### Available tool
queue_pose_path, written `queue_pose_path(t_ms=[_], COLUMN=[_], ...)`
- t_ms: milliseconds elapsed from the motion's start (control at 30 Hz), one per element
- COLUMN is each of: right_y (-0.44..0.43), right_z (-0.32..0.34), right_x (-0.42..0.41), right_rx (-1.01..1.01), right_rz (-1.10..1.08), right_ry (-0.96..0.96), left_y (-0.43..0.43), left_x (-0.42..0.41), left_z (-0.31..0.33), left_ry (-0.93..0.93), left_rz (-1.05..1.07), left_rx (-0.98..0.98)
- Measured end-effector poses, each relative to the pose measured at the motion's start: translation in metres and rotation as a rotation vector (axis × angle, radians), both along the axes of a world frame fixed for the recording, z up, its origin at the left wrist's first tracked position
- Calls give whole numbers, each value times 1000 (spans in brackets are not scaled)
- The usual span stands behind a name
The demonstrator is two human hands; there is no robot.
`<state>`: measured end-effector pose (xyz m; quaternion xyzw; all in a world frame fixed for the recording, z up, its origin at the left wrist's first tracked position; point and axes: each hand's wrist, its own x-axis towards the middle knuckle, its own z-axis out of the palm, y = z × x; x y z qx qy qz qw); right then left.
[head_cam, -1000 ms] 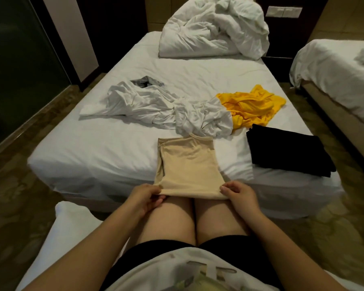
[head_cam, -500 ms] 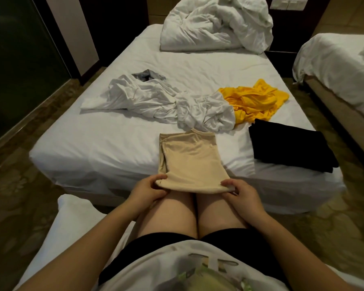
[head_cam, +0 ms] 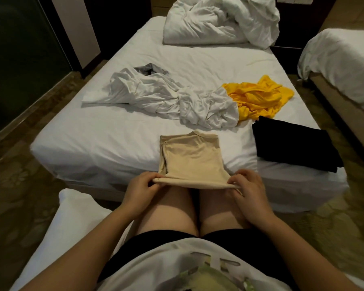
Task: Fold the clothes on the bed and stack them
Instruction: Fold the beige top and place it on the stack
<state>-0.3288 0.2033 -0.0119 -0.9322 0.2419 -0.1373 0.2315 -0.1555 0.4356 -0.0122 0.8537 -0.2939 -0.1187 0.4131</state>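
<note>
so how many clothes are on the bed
5: beige one at the near edge, black folded one at right, yellow one behind it, white heap in the middle, grey piece behind that; heap may hide more.

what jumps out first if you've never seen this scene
The left hand and right hand pinch the near edge of a beige garment lying at the foot of the bed. Beyond it a bright yellow garment stands out beside crumpled white clothes, with a folded black garment near the bed's right edge.

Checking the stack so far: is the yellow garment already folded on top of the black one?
No, the yellow garment lies crumpled on the bed, beyond the folded black garment.
</note>
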Motion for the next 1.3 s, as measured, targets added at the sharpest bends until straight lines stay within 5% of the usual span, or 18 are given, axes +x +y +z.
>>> queue_pose_path(t_ms=[433,967,1300], right_y=[-58,-94,-98], right_z=[3,-71,-57], right_x=[115,214,202], right_rx=[562,358,460], right_rz=[-220,-456,-477], right_ry=[-220,79,186], left_y=[-92,-167,-143], left_x=[78,153,119], left_z=[-3,-77,-69], left_ry=[207,73,310], left_rz=[223,501,705], left_rx=[-99,291,-7])
